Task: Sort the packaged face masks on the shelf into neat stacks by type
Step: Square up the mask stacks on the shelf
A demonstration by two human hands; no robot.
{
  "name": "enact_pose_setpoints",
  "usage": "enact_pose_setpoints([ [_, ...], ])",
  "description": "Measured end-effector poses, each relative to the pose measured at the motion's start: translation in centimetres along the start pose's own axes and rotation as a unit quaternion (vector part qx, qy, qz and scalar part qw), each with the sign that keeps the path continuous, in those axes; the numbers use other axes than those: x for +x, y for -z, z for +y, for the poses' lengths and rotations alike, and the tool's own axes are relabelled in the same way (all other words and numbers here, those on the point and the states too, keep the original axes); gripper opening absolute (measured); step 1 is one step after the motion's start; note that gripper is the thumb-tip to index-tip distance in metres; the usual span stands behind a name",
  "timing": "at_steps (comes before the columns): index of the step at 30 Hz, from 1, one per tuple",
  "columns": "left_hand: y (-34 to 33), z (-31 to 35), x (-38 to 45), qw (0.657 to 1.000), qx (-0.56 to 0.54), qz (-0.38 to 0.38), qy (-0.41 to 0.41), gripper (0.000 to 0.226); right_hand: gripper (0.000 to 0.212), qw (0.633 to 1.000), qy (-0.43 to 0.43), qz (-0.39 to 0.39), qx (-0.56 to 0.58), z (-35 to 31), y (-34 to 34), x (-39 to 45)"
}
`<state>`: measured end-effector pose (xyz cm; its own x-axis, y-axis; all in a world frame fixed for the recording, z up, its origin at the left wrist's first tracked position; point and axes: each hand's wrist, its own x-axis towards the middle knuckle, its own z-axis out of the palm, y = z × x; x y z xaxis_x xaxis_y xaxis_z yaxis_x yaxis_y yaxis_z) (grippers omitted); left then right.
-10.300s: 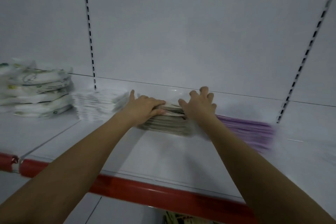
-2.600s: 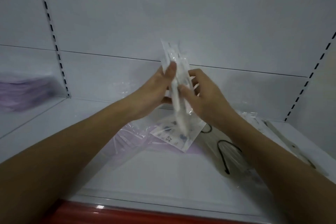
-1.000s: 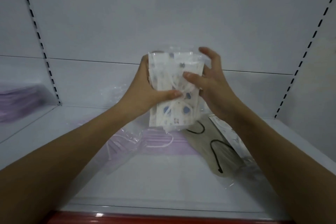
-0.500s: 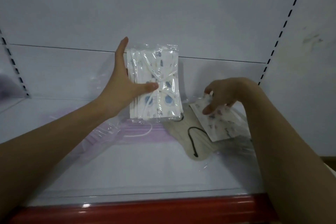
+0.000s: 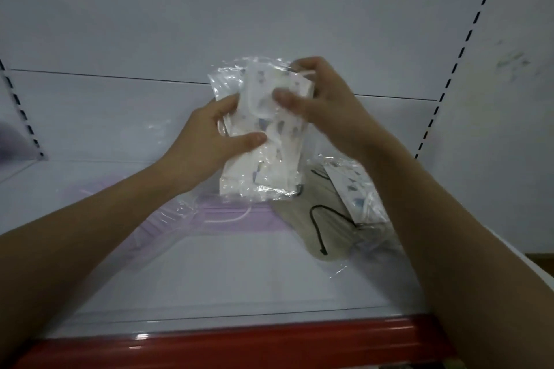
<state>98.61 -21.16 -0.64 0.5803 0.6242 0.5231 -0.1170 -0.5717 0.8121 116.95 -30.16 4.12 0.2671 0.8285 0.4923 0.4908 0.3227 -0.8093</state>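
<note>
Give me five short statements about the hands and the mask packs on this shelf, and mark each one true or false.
1. Both hands hold the bundle of white patterned mask packs. True: the left hand grips its side, the right hand its top.
2. The bundle lies flat on the shelf. False: it is held upright.
3. A purple mask pack lies on the shelf below the bundle. True.
4. The beige mask pack has white ear loops. False: its loop is black.
5. The shelf's front edge is blue. False: it is red.
</note>
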Motion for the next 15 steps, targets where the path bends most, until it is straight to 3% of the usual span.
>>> enact_pose_setpoints([
  [2,0.3,-0.1,0.2,0.998,0.035,0.039,-0.023,0.056,0.053,0.986,-0.097,-0.008,-0.134,-0.1,3.5,0.1],
  [3,0.5,-0.2,0.3,0.998,0.042,0.048,-0.029,0.057,0.061,0.952,-0.171,-0.042,-0.252,0.3,5.3,0.0],
  [5,0.6,-0.3,0.4,0.997,0.042,0.054,-0.027,0.058,0.079,0.827,-0.319,-0.169,-0.431,1.4,6.9,-0.5],
  [6,0.6,-0.2,0.4,0.997,0.044,0.05,-0.028,0.059,0.084,0.786,-0.356,-0.225,-0.453,2.1,6.8,-0.7],
  [7,0.6,-0.2,0.3,0.998,0.045,0.044,-0.029,0.059,0.084,0.775,-0.363,-0.253,-0.452,2.8,6.6,-0.6],
  [9,0.3,-0.1,0.2,0.997,0.054,0.036,-0.029,0.059,0.073,0.792,-0.321,-0.251,-0.454,3.2,6.5,-0.3],
  [11,0.3,-0.2,0.2,0.996,0.071,0.044,-0.033,0.059,0.06,0.815,-0.247,-0.2,-0.485,2.8,7.3,-0.2],
  [12,0.3,-0.3,0.3,0.995,0.08,0.05,-0.03,0.058,0.051,0.848,-0.206,-0.158,-0.462,2.4,7.9,-0.2],
  [14,0.5,-0.4,0.4,0.993,0.097,0.056,-0.023,0.057,0.034,0.949,-0.148,-0.072,-0.27,1.1,8.5,-0.6],
  [15,0.5,-0.4,0.4,0.993,0.103,0.055,-0.018,0.054,0.026,0.981,-0.114,-0.046,-0.152,0.3,8.1,-0.8],
])
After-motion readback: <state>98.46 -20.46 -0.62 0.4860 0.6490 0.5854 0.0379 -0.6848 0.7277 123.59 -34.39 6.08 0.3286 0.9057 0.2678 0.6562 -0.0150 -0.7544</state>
